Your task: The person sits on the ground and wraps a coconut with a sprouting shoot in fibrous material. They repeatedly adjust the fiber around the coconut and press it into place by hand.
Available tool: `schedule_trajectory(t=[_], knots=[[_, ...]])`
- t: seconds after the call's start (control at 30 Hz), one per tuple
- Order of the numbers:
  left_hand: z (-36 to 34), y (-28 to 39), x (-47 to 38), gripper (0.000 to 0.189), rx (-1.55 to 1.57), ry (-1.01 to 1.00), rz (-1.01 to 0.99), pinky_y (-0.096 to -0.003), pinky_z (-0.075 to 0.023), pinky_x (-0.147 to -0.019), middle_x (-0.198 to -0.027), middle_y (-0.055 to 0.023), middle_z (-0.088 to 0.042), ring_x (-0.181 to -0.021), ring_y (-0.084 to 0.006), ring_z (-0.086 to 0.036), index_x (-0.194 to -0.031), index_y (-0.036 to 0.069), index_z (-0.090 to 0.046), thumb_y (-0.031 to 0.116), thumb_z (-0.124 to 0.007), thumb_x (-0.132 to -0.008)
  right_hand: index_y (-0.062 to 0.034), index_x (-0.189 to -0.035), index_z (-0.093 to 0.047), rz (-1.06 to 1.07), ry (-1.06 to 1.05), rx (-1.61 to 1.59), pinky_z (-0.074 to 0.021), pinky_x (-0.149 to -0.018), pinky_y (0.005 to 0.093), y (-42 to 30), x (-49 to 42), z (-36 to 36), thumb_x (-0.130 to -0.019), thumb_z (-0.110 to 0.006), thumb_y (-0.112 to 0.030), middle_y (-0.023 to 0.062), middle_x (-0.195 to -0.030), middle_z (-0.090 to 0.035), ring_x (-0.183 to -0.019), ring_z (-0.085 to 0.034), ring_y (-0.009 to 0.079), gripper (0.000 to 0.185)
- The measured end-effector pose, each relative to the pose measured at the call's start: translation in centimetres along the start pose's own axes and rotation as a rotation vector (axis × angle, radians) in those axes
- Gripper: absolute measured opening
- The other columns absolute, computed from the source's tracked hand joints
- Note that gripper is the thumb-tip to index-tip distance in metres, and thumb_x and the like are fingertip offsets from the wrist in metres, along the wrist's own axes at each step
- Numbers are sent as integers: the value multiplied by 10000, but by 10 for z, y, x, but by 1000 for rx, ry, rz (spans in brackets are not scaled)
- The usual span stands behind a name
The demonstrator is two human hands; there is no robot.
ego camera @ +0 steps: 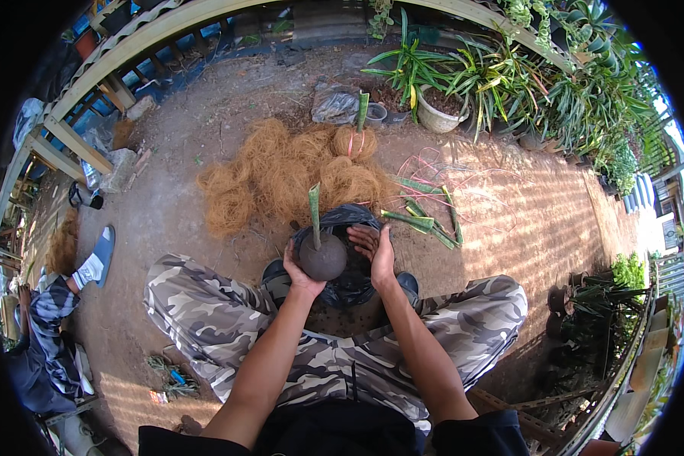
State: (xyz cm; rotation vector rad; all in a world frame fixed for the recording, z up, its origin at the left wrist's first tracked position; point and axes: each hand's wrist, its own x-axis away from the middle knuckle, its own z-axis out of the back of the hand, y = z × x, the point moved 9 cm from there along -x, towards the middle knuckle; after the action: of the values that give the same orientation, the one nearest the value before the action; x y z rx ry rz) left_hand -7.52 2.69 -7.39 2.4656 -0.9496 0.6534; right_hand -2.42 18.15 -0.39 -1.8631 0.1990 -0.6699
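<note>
A round dark ball of soil [322, 257] with a green cut stem [314, 211] standing upright in it rests in my left hand [303, 273], which cups it from the left and below. My right hand [374, 251] is held with fingers apart over the right side of a black plastic bag [350, 214], touching neither the ball nor anything I can make out in its palm. The bag lies open between my feet with dark material inside. Beyond it is a heap of brown fibre [288, 171], with a fibre-wrapped ball [354, 142] tied with pink string around another stem [363, 111].
Cut green stem pieces [416, 221] and tangled pink string [490, 171] lie on the ground at the right. A clear plastic bag [335, 104] and potted plants [440, 114] stand farther back. Another person's slippered foot [104, 256] is at the left.
</note>
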Motion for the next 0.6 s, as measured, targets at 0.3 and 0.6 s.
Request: schedule_trajectory(t=[0.3,0.6], knots=[[-1,0,3,728,-4,35,3,-531,-422,-1057,-1284,-151,-620,-1201,-345,-584,-1285,99,-592,672,-408,-875,-25,-1240,-617,27,-10,56,-431,-967,348,-3,2,-3,-1009,-153,-653,110,-1211,-673,-1121,-612,208,814],[9,7,-5,579,39,-45,0,-528,-451,-1020,-1279,-95,-623,-1177,-311,-602,-1278,144,-592,536,-506,-861,-18,-1197,-632,-46,138,66,-448,-926,339,1,-10,29,-1024,-297,-594,103,-1165,-693,-1065,-633,203,688]])
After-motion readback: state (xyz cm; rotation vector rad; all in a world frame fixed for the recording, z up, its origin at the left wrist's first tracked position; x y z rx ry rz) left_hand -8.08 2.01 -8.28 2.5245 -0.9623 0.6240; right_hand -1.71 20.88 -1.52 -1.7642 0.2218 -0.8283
